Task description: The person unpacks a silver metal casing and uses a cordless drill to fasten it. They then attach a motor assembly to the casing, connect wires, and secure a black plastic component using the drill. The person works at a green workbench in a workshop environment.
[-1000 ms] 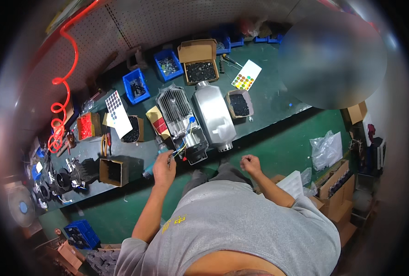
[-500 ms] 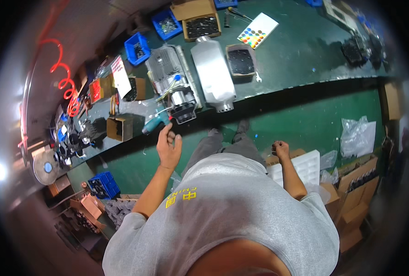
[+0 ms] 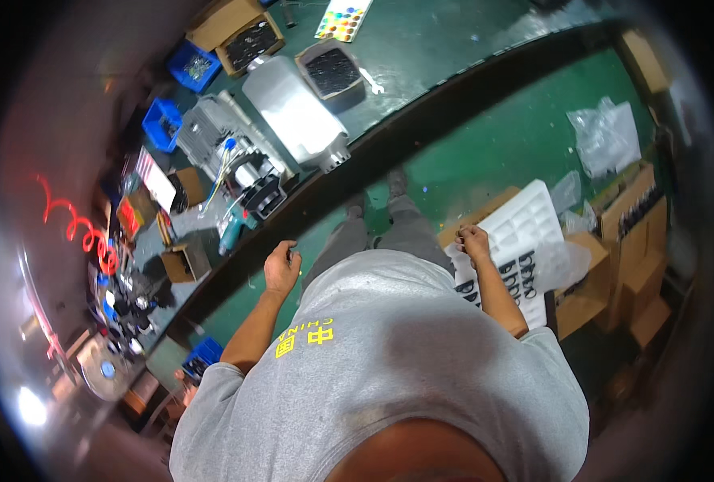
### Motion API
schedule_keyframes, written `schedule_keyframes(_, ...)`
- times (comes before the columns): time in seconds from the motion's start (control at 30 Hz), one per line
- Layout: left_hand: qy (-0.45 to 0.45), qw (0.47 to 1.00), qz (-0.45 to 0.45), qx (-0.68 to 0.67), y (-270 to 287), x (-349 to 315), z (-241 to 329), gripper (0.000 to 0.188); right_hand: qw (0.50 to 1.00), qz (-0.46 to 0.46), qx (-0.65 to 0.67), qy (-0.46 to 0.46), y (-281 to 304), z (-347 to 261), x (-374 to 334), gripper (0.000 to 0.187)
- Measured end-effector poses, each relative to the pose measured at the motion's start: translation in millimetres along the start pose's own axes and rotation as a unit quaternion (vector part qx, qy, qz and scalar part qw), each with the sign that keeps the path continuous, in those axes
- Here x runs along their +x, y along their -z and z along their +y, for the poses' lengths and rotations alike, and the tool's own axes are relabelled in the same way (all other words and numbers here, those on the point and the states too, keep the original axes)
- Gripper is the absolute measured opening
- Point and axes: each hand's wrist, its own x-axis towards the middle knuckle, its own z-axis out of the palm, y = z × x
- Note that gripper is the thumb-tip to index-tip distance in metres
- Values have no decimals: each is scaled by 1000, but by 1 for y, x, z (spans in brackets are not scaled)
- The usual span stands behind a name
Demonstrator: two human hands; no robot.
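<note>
Left hand (image 3: 282, 267) hangs with fingers loosely parted, now farther from the teal power tool (image 3: 230, 233) on the worktop (image 3: 421, 48) than 0.5 seconds ago. Right hand (image 3: 473, 243) is curled beside the white tray (image 3: 525, 210); whether it holds something, I cannot tell. Farther, 1 box (image 3: 347, 98) contains black pieces (image 3: 329, 71), and 1 blue bin (image 3: 182, 75) has small metallic parts (image 3: 199, 66).

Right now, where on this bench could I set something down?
The widest bare patch is the green benchtop right of the wrench and sticker card, reaching to the front edge. It is crowded leftward, where the finned metal unit, teal power tool and open carton sit close together.
</note>
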Motion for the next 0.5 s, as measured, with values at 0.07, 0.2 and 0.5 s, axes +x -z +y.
schedule_keyframes(0.07,-78,997,-20,-13,-7,14,-10,23,999,35,-12,-3,4,29,-12,16)
schedule_keyframes(0.2,-84,987,-131,-35,-18,32,-16,19,995,100,-4,5,-5,81,-40,25)
schedule_keyframes(0.5,-248,941,-228,-23,-33,80,0,18,980,160,112,-33,-59,185,-105,24)
